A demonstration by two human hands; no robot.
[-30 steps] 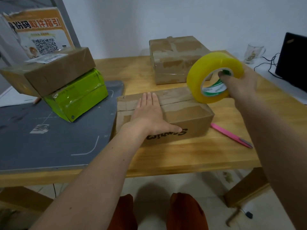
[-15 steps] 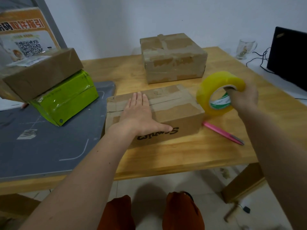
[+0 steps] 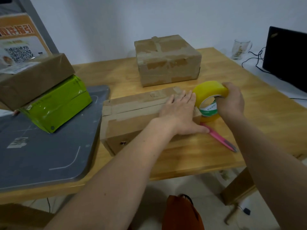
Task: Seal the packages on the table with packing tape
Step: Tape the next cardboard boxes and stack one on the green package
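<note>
Our left hand (image 3: 180, 112) lies flat on the near box (image 3: 136, 117) (seam running left-right); our right hand (image 3: 231, 101) grips the tape roll (image 3: 210, 97) at its right end.

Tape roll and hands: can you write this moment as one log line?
left hand: flat on box | right hand: grips tape roll at box's right end | stage: starting tape
</note>
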